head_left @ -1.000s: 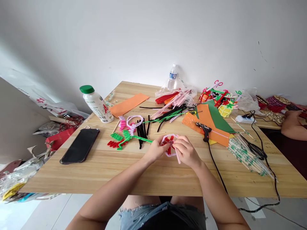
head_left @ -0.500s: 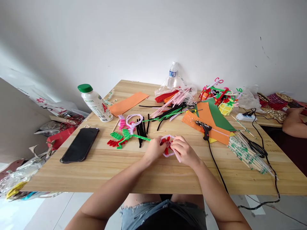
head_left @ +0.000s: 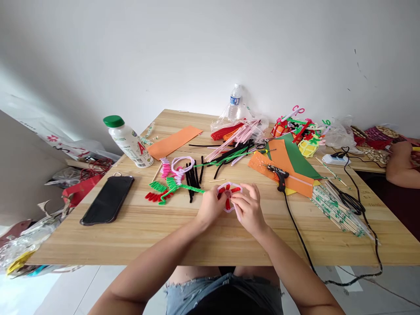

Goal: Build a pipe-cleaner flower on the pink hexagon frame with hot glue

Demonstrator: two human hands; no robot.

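Between my two hands, just above the wooden table, is a pipe-cleaner wheel (head_left: 228, 207) with a pale lilac rim and red spokes. My left hand (head_left: 211, 202) grips its left side, thumb toward the hub. On the right side, the fingers of my right hand (head_left: 250, 209) pinch the wheel near its hub and rim. My fingertips hide part of the hub. Left of my hands lies a pipe-cleaner figure with a green body (head_left: 173, 185), a lilac ring (head_left: 184, 165) and red coils (head_left: 155, 197). Short black pipe cleaners (head_left: 192, 178) lie beside it.
A phone (head_left: 107, 200) and a green-capped bottle (head_left: 128, 142) stand at the left. To the right are a glue gun (head_left: 278, 174) with trailing cord, orange card (head_left: 300, 180) and wrapped sticks (head_left: 339, 212). Pink pipe cleaners (head_left: 241, 136) lie behind; another person's arm (head_left: 400, 166) shows far right.
My right hand's fingers have shifted on the wheel and spread a little. The wheel has turned slightly, so its red spokes show at a different angle. My left hand keeps its grip.
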